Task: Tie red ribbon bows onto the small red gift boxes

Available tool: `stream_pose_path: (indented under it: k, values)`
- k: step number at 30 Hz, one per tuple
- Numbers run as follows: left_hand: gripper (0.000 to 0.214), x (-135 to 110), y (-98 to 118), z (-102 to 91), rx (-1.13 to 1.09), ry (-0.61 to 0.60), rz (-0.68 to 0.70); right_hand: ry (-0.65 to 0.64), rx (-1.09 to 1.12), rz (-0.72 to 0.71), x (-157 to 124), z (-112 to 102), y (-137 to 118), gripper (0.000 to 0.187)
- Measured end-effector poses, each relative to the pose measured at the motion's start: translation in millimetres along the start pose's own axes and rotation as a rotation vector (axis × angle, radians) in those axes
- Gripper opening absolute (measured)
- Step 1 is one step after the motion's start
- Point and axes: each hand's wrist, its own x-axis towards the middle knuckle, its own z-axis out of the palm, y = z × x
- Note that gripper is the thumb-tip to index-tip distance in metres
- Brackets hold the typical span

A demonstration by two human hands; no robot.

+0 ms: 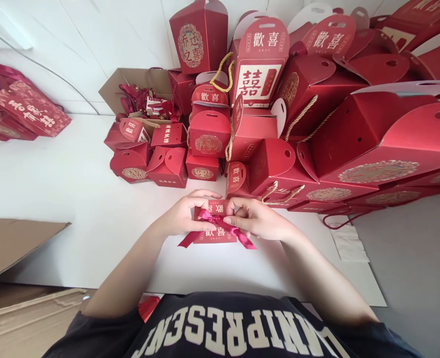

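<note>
A glossy crimson ribbon (217,219), tails splayed, lies across a small red box (215,238).

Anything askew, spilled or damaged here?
No spill or visible damage. Only the red package at far left looks askew: it slants, apart from the box pile. The ribbon between left hand and right hand looks intact.

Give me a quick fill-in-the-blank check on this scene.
1. The left hand and right hand are at the ribbon.
The small box beneath it is mainly ____ in colour.
2. The ribbon shows ____ loose tails.
3. The flat brown cardboard lies on the person's ____ side.

Missing words: red; two; left.
</note>
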Motion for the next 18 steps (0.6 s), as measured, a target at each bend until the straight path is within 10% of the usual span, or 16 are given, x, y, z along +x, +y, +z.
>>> stream_pose_path:
  k: [18]
  values:
    - [0.028, -0.5, 2.5, -1.0, 0.046, 0.015, 0.076, -0.240, 0.176, 0.036, 8.6, -8.8, 8.8, 0.032]
